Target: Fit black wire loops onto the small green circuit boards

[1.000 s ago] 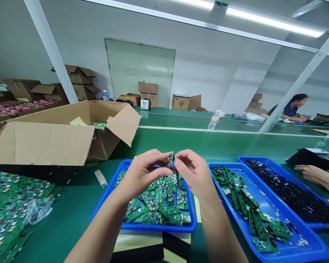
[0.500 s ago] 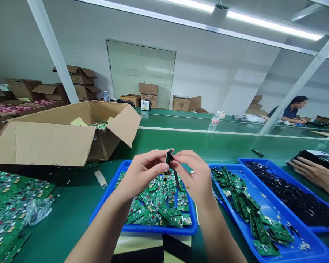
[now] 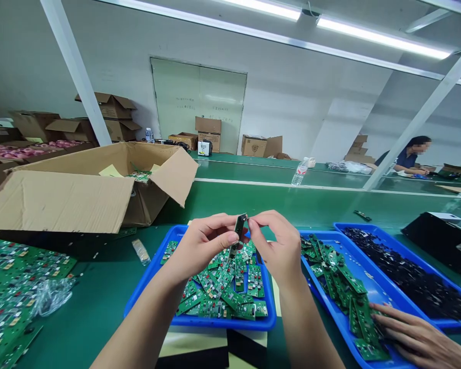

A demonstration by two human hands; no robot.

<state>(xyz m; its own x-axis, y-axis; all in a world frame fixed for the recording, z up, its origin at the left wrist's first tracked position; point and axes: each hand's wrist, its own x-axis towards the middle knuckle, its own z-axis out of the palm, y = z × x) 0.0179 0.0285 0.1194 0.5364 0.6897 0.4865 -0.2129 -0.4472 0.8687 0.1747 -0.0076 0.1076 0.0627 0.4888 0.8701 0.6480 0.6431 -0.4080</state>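
Blue trays [image 3: 223, 324] number three; above the leftmost, one small board [image 3: 239, 225] is pinched between thumb and fingers of the left hand [image 3: 205, 241]. The right hand [image 3: 278, 246] is nearly closed at its upper end; whether it grips anything, I cannot tell.

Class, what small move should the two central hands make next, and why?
Probably, the left hand should steady the small dark piece while the right hand gently adjusts its upper end. The left hand grips it, and the right fingertips are together at that end; whether they pinch anything is unclear.
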